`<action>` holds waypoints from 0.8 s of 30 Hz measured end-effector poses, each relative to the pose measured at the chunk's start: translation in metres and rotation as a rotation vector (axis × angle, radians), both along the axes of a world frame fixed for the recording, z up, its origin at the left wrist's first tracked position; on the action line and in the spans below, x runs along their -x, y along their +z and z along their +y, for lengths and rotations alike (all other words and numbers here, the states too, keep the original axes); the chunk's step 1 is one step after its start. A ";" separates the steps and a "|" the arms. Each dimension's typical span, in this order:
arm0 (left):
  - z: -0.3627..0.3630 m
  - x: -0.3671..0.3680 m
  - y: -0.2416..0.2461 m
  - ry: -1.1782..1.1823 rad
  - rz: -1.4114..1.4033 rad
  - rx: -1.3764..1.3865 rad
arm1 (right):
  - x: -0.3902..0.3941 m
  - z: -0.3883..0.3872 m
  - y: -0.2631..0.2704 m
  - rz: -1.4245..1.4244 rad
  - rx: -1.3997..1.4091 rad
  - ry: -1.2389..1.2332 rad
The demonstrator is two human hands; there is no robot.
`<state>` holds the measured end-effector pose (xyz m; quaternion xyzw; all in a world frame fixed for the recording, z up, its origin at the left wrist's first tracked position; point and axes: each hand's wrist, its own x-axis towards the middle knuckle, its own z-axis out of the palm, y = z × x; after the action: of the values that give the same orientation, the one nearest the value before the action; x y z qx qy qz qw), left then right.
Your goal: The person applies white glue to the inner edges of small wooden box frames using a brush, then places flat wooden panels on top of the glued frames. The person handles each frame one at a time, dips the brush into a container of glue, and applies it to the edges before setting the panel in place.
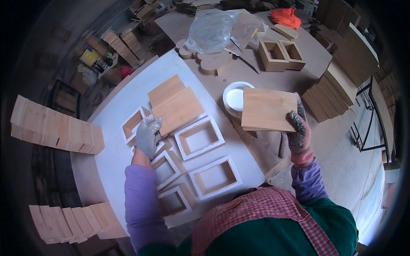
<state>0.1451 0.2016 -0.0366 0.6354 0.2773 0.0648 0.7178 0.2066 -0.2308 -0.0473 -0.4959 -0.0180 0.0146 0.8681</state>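
My left hand (148,133), in a grey coated glove, grips the left edge of a thin wooden panel (179,110). That panel lies over part of another panel (166,88) on the white board. In my right hand (300,134), gloved in dark grey and pink, is a small stack of rectangular wooden panels (269,109), thumb on top. Rectangular wooden frames with white-coated rims, among them a frame (200,137) and a nearer frame (216,177), sit on the board. More frames (165,169) are partly hidden by my left arm.
A round tub of white liquid (236,97) stands beside the white board (224,128). Panel stacks rise at the left (54,128), lower left (70,222) and right (333,86). Farther back are clear plastic sheeting (211,30), two joined wooden boxes (282,56) and an orange cloth (286,18).
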 end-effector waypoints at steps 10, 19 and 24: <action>0.008 -0.026 -0.017 -0.105 0.101 -0.158 | 0.001 -0.006 -0.006 -0.018 0.001 0.003; 0.014 -0.028 -0.029 -0.094 0.133 -0.216 | -0.002 -0.008 -0.013 -0.001 -0.002 0.001; 0.013 -0.024 -0.013 -0.175 0.332 -0.862 | -0.001 -0.009 -0.011 -0.004 0.036 -0.014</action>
<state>0.1687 0.2142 -0.0497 0.8983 0.2816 0.0110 0.3371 0.2075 -0.2397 -0.0588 -0.5116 -0.0162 0.0079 0.8590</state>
